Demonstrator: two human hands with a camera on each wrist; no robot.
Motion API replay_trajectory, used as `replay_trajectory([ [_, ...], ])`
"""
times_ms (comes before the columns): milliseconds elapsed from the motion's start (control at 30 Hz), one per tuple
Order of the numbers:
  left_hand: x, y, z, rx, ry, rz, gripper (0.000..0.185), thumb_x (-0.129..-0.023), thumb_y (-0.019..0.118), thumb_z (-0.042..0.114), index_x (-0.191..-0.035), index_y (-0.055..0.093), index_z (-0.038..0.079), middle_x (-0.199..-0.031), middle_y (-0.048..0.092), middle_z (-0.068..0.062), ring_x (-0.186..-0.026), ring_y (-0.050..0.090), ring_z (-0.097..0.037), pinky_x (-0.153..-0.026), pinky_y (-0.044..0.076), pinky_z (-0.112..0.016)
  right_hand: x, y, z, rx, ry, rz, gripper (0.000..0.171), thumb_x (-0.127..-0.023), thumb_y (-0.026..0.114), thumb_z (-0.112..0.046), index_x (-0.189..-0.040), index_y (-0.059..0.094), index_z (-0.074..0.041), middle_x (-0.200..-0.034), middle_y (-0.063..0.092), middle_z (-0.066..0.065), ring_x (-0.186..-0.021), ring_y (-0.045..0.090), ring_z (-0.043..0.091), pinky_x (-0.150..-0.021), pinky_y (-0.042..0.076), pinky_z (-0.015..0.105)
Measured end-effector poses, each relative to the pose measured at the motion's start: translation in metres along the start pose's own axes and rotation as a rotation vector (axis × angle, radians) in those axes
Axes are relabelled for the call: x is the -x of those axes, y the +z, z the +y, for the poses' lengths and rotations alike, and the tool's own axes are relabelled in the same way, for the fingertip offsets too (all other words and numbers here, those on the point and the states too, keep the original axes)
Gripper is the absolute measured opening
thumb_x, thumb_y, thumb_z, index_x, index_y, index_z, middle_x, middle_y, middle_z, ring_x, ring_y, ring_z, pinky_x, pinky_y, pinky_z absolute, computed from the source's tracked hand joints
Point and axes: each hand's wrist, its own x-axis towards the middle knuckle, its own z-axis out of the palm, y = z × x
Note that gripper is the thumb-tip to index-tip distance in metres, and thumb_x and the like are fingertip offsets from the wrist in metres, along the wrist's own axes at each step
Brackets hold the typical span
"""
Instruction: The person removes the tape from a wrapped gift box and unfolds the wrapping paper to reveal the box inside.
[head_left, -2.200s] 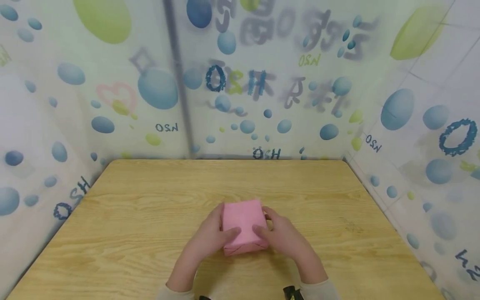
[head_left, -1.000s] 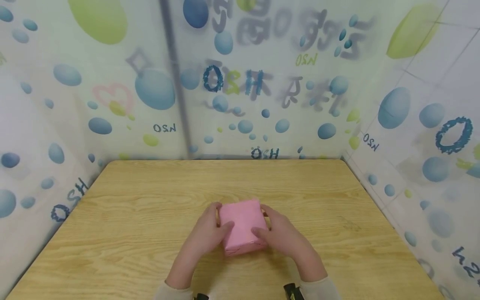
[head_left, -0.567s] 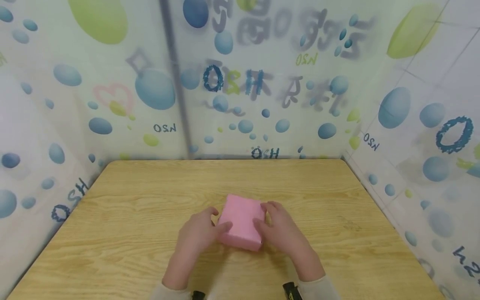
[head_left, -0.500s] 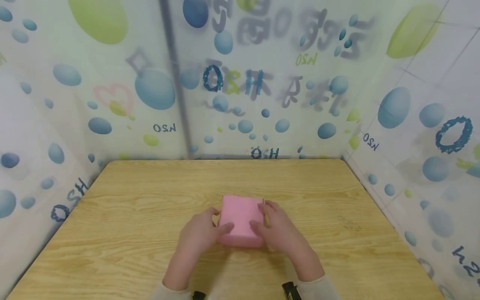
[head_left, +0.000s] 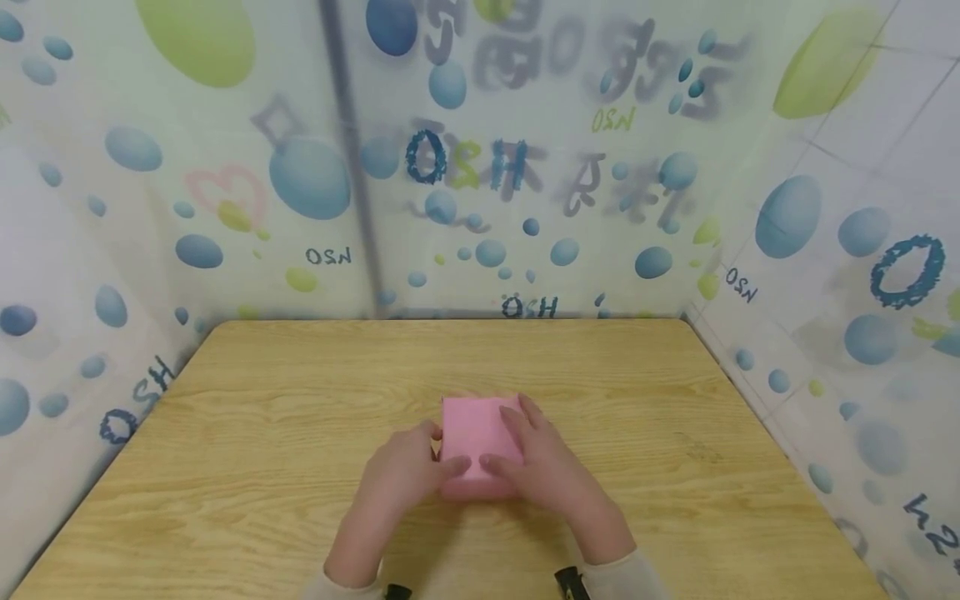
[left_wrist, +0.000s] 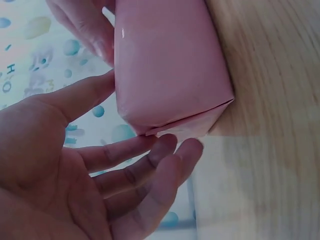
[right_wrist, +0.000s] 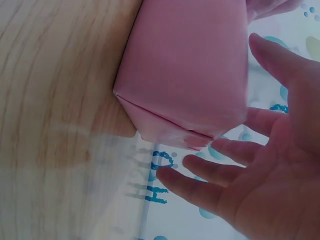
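Observation:
A pink paper-wrapped box (head_left: 480, 433) sits on the wooden table in front of me, its folded end flaps showing in both wrist views. My left hand (head_left: 401, 467) is at its left side, the thumb on the top near the front edge. In the left wrist view, the bent fingers (left_wrist: 165, 145) of that hand meet the folded end. Over the right side reaches my right hand (head_left: 551, 462), with its thumb and index finger overlapping the top. The right wrist view shows its fingers (right_wrist: 215, 172) fairly straight and spread beside the other folded end.
The pale wooden table (head_left: 300, 375) extends around the box. Behind it hangs a white curtain (head_left: 480, 208) printed with blue and green bubbles and letters, and similar sheets close off both sides. Light sleeves and dark wrist devices (head_left: 572, 583) show at the bottom.
The box has turned, briefly slanting and then coming square to me. The left hand loosened and set its thumb on the front again; the right hand has shifted left over the top.

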Motion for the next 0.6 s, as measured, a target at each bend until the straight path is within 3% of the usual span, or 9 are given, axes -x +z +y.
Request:
replay_trajectory([
  [200,0.006,-0.003,0.003,0.014,0.027,-0.019,0.054,-0.092,0.080,0.044,-0.122,0.069,0.002,-0.089,0.075,-0.005,-0.075,0.064,-0.017,-0.065,0.054,-0.036,0.001,0.001,0.000,0.040,-0.015,-0.016,0.081,-0.095,0.078,-0.045,-0.162,0.045,-0.011,-0.177,0.024,0.017,-0.162,0.026,0.044,-0.127,0.031,0.066],
  [400,-0.001,0.007,0.006,0.040,0.044,0.100,0.048,-0.095,0.079,0.038,-0.120,0.062,0.002,-0.084,0.066,-0.006,-0.072,0.059,-0.018,-0.060,0.048,-0.032,0.001,0.000,-0.002,0.082,-0.025,-0.032,0.080,-0.095,0.078,-0.045,-0.159,0.048,-0.008,-0.175,0.028,0.019,-0.161,0.028,0.045,-0.128,0.030,0.065],
  [600,-0.007,0.016,0.012,-0.014,0.077,0.144,0.033,-0.093,0.081,0.036,-0.096,0.064,0.008,-0.085,0.059,-0.005,-0.073,0.054,-0.019,-0.061,0.045,-0.032,0.001,0.000,-0.003,0.123,-0.023,-0.057,0.078,-0.096,0.076,-0.048,-0.159,0.049,-0.009,-0.176,0.026,0.018,-0.164,0.022,0.045,-0.127,0.030,0.067],
])
